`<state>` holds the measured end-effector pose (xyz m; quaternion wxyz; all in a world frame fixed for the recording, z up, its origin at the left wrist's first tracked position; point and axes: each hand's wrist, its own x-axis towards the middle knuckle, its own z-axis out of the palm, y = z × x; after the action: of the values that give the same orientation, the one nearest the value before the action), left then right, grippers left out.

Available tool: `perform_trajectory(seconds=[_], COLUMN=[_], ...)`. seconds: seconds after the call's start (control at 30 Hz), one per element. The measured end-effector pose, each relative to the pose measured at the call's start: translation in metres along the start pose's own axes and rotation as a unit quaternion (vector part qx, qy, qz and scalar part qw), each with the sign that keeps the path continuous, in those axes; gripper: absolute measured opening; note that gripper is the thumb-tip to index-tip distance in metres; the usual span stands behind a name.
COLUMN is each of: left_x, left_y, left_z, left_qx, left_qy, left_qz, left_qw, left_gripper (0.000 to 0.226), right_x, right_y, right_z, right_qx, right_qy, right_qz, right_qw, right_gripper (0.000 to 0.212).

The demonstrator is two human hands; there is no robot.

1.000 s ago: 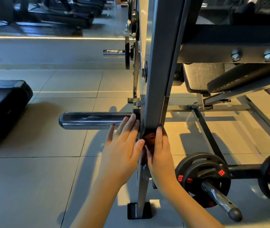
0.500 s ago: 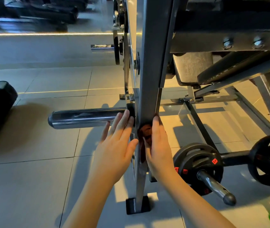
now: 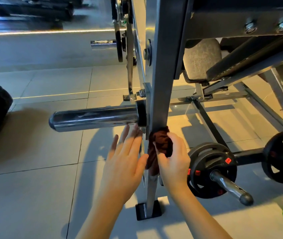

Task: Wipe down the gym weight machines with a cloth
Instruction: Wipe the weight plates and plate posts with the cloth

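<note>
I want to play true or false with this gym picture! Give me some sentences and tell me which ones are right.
1. The right hand holds a dark cloth against the metal post. True.
2. The left hand grips the shiny bar. False: its fingers are straight and grip nothing.
3. Black plates hang on the shiny bar. False: that bar is bare; the plates sit on a lower peg to the right.
4. The floor is tiled. True.
</note>
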<state>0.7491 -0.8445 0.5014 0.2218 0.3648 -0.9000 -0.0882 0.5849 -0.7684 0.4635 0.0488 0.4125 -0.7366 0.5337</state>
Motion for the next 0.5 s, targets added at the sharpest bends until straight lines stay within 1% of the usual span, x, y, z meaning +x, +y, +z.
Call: perform_trajectory(seconds=[0.03, 0.07, 0.1, 0.13, 0.2, 0.23, 0.37, 0.43, 0.5], left_x=[0.010, 0.009, 0.008, 0.008, 0.011, 0.014, 0.017, 0.018, 0.020], left_y=[0.032, 0.039, 0.039, 0.035, 0.026, 0.033, 0.042, 0.041, 0.043], left_z=[0.013, 0.018, 0.023, 0.021, 0.020, 0.018, 0.020, 0.021, 0.021], left_qx=[-0.025, -0.041, -0.047, -0.061, -0.066, -0.080, -0.132, -0.154, -0.173], left_qy=[0.010, -0.034, -0.055, -0.065, -0.053, -0.060, -0.080, -0.098, -0.114], left_qz=[0.020, -0.007, -0.003, -0.027, -0.045, -0.046, -0.065, -0.075, -0.073], left_qw=[0.999, 0.999, 0.997, 0.996, 0.995, 0.994, 0.986, 0.980, 0.976], left_gripper=[0.056, 0.058, 0.058, 0.057, 0.054, 0.052, 0.053, 0.052, 0.052], right_x=[-0.003, -0.004, -0.004, -0.001, 0.011, 0.015, 0.004, -0.003, -0.001], right_y=[0.004, 0.005, 0.004, 0.002, -0.008, -0.010, 0.001, 0.005, 0.002], right_z=[-0.001, -0.002, -0.004, -0.005, -0.006, -0.006, -0.002, 0.000, 0.003], right_qx=[0.003, -0.001, -0.013, -0.015, -0.023, -0.035, -0.025, -0.013, -0.005], right_qy=[-0.020, -0.028, -0.014, 0.012, 0.051, 0.059, 0.038, 0.031, 0.056], right_qz=[0.014, 0.020, 0.006, -0.010, -0.042, -0.055, -0.046, -0.045, -0.060], right_qw=[1.000, 0.999, 1.000, 1.000, 0.998, 0.996, 0.998, 0.998, 0.997], right_gripper=[0.038, 0.034, 0.034, 0.035, 0.037, 0.036, 0.026, 0.030, 0.028])
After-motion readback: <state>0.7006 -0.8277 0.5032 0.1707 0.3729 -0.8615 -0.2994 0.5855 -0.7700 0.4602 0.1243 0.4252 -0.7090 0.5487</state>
